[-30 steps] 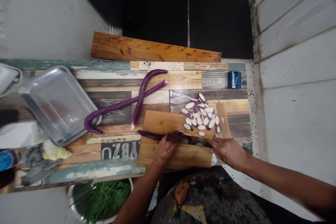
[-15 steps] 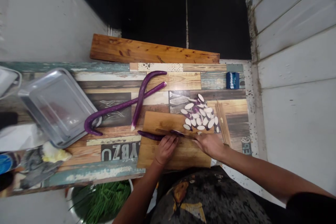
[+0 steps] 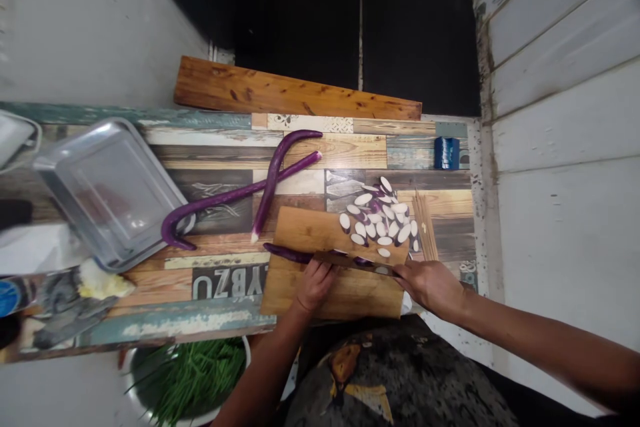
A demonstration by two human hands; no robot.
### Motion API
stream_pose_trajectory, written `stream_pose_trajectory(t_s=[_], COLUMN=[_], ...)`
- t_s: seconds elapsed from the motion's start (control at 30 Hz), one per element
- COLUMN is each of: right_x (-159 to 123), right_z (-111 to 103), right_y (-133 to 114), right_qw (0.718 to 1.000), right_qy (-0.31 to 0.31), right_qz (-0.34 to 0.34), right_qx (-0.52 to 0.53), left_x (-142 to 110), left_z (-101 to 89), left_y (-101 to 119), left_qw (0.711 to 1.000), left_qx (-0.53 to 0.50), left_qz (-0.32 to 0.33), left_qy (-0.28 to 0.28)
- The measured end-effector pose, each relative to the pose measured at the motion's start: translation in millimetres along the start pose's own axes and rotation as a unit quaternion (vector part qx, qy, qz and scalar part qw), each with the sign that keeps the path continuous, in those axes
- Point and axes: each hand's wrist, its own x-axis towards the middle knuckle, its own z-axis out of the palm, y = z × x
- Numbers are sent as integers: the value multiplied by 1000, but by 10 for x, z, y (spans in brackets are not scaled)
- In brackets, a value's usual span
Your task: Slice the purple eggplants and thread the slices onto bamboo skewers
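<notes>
My left hand (image 3: pixel 316 282) presses its fingers around a long purple eggplant (image 3: pixel 287 253) on the wooden cutting board (image 3: pixel 295 293). The eggplant's uncut end sticks out to the left past the board's edge. In my right hand (image 3: pixel 429 285) is the handle of a knife (image 3: pixel 365 264), closed in the fingers. Its blade lies across the board, its tip beside my left fingertips, with purple and white bits along its far side. Oval eggplant slices (image 3: pixel 383 217) with white faces are heaped at the board's far right corner. Two whole eggplants (image 3: pixel 273 180) cross each other beyond the board.
Wooden skewers (image 3: pixel 425 227) lie right of the slices, and a blue box (image 3: pixel 447 153) is farther back. At left sit a metal tray (image 3: pixel 107 197) and a grey cloth (image 3: pixel 70 320). Below the table edge, a bowl (image 3: pixel 246 363) holds long green stalks. White walls stand either side.
My right hand and the knife have moved to the right, and the blade now shows broader. One slice lies farther left of the heap. My left hand stays on the eggplant.
</notes>
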Motion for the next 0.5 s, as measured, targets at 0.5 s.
stream_pose_trajectory(t_s=[0.5], right_x=[191], right_z=[-22], right_y=[-51], right_qw=[999], right_qy=[-31], right_qz=[-5], right_qx=[-15], left_x=[-27], left_z=[12], left_y=[-2], left_qw=[999], left_qx=[17], left_qz=[4], left_qy=[28])
